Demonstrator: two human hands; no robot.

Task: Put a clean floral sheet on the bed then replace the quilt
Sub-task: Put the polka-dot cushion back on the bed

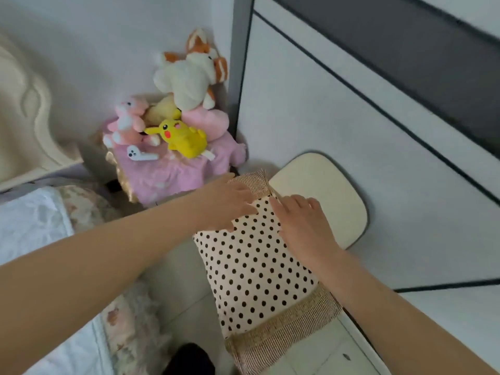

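A cream pillow with black polka dots and tan fringed bands [254, 269] lies lengthwise beside the bed, its far end over a cream rounded stool seat [322, 193]. My left hand [230, 204] lies flat on the pillow's far left corner, fingers straight. My right hand [303, 223] presses flat on the pillow's far right edge, fingers spread. At the left edge is the bed [29, 226], with a white quilted cover and a floral fabric edge [84, 207] along its side.
A bedside stand draped in pink cloth [173, 174] carries several plush toys, among them a yellow one [184, 139] and a white one [189, 79]. A carved cream headboard [24, 125] stands at left. A white wardrobe with dark lines [365, 117] fills the right.
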